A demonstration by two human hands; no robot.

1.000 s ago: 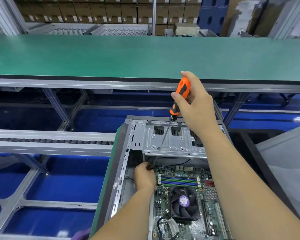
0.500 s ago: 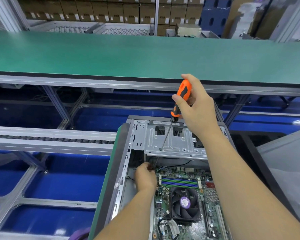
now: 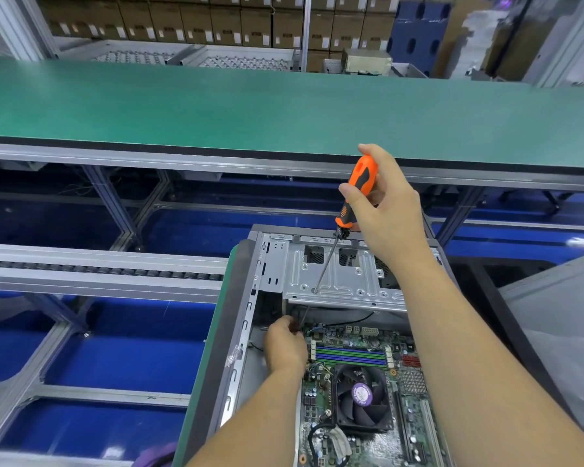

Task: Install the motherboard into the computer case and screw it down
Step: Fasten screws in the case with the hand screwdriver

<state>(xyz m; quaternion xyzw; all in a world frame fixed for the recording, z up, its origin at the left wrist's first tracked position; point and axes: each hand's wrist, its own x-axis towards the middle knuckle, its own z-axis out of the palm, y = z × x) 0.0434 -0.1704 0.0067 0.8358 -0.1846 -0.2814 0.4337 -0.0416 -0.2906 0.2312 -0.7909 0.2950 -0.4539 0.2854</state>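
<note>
Now the right hand [image 3: 385,210] grips the screwdriver [image 3: 357,192], poking it down through the metal shelf [image 3: 344,281] to reach a corner of the board [image 3: 358,382]; the left hand [image 3: 284,345] curls by the tip, maybe steadying a screw, though I cannot tell what it holds.

We saw the drive cage [image 3: 334,281] roofing the motherboard's [image 3: 358,392] far edge, leaving a low gap beneath; the screwdriver [image 3: 354,193] shaft threaded through it, and the fan [image 3: 363,397] blocked the board's middle.

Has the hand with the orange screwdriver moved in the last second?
No, barely. The right hand grips the orange-handled screwdriver as before, its shaft passing through the same hole in the silver metal drive bracket of the case.
</note>
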